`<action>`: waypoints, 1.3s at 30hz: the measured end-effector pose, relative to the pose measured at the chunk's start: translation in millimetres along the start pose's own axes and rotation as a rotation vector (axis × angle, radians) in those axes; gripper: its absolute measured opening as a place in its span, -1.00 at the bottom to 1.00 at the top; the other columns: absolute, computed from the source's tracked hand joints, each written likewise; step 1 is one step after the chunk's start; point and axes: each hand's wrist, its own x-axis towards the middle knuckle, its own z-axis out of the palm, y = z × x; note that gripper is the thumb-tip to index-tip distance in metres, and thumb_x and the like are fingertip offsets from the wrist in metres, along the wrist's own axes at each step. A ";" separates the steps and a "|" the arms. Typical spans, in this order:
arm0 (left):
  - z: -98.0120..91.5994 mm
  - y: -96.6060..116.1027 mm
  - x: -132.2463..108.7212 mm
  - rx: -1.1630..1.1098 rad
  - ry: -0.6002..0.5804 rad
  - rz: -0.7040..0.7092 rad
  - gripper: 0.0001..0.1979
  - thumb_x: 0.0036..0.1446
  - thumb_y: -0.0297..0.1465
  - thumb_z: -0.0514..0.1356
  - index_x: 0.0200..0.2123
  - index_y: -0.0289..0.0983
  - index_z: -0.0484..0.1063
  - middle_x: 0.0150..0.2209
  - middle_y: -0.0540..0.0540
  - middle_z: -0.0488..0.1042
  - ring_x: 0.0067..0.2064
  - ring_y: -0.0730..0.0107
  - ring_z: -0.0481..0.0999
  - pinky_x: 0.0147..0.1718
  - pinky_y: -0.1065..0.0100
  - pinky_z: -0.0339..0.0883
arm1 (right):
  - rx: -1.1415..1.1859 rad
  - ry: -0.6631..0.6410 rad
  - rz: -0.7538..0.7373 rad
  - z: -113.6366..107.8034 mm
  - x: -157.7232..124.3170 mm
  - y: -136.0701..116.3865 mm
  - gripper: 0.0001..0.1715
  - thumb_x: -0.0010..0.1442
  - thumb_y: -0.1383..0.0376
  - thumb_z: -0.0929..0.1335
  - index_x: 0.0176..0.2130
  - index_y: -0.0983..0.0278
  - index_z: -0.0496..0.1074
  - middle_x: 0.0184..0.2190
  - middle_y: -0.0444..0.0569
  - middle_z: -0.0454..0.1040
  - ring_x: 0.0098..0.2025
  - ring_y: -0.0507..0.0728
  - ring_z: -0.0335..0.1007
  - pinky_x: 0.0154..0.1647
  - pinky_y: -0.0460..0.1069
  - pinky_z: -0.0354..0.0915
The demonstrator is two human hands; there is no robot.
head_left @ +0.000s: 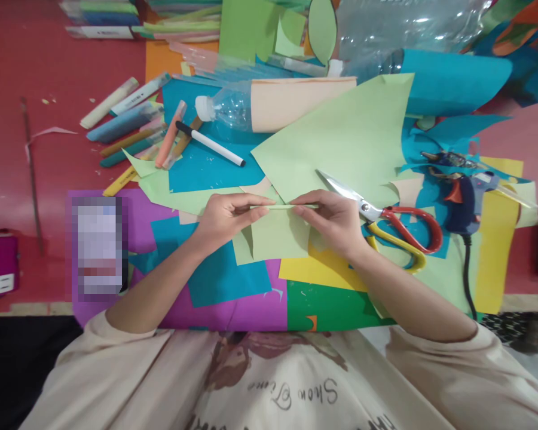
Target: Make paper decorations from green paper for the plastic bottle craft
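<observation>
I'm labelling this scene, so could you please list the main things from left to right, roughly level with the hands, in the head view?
Phone → left hand → pinched light green paper → right hand → red scissor handle → glue gun.

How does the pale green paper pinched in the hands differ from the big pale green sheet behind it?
The pinched paper is held by the left hand and right hand; the big sheet lies unheld. The pinched paper looks much smaller than the big sheet. Both are pale green.
</observation>
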 end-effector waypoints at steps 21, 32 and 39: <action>6.8 2.6 -4.6 0.051 -0.045 0.067 -0.68 0.05 -0.13 0.25 -0.32 -0.26 0.59 -0.32 -0.09 0.63 -0.28 0.36 0.62 -0.31 0.50 0.48 | -0.064 -0.045 -0.058 5.2 -6.4 -2.9 -0.87 0.05 0.27 0.40 -0.44 0.24 0.58 -0.49 -0.07 0.59 -0.49 0.03 0.41 -0.52 -0.07 0.28; 8.7 3.7 -6.1 0.206 0.004 0.137 -0.68 0.11 -0.11 0.19 -0.37 -0.22 0.60 -0.37 -0.05 0.64 -0.34 0.39 0.62 -0.31 0.50 0.46 | -0.077 -0.086 -0.109 5.2 -7.6 0.1 -0.87 0.09 0.26 0.39 -0.42 0.22 0.56 -0.44 -0.07 0.59 -0.40 0.06 0.48 -0.41 -0.06 0.38; 1.7 3.4 -2.2 0.081 0.074 0.063 -0.78 0.05 -0.21 0.27 -0.35 -0.23 0.60 -0.32 -0.06 0.64 -0.31 0.39 0.61 -0.38 0.53 0.47 | 0.008 0.041 -0.039 1.7 -2.9 0.6 -0.93 0.02 0.27 0.43 -0.43 0.22 0.56 -0.48 -0.10 0.56 -0.50 0.03 0.38 -0.55 -0.05 0.28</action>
